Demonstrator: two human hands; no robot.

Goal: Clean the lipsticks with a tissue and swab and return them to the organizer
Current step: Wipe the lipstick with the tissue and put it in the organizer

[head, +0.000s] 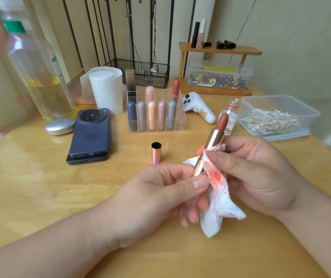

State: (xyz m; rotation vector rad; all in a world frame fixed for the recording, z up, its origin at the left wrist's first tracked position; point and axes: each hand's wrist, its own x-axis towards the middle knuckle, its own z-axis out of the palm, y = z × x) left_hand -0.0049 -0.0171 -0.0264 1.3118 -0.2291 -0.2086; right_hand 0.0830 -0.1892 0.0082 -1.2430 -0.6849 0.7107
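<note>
Gripping lipstick [213, 140] w/ left hand [160, 189], right hand [261, 171] pinches tissue [218, 197] on it; bare tip [221, 121] at 12 o'clock might snap if bumped.

Uncapped brown lipstick [214, 138] tilted; red-stained tissue [218, 194] wrapped round tube; cap [156, 153] upright apart.

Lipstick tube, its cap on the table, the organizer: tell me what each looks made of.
Lipstick tube: rose-gold metal or metallised plastic, glossy, with sharp bright reflections.
Cap: same shiny finish, shading from gold to pink, dark inside.
Organizer: clear rigid plastic, likely acrylic; the lipsticks show through its walls.
</note>
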